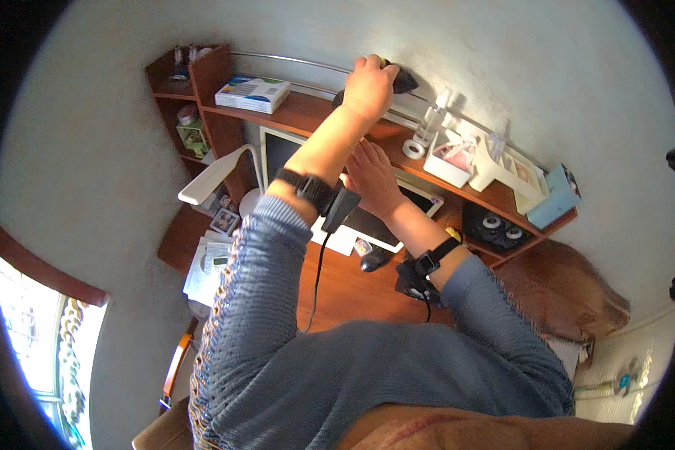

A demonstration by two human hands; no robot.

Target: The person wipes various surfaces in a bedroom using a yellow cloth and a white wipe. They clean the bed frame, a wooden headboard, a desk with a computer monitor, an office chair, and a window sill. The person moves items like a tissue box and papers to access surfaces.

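Stretched up to the top shelf (pixel 307 103) of the wooden desk unit, my left hand (pixel 369 84) has its fingers curled over a black object (pixel 405 79) with a bit of yellow. Most of that object is hidden behind the hand, so its kind cannot be told. Lower down, my right hand (pixel 373 178) has its fingers extended near the shelf's front edge, above the monitor (pixel 277 152). My left forearm partly covers the monitor. Both wrists carry black straps (pixel 436 259) with small devices and cables.
A white-and-blue box (pixel 253 94) lies on the shelf's left. Further right stand a tape roll (pixel 413 148), a clear bottle (pixel 430 124), white organisers (pixel 451 159) and a light blue box (pixel 553 196). A white desk lamp (pixel 216 178), papers (pixel 205 270) and a black mouse (pixel 375 259) are below.
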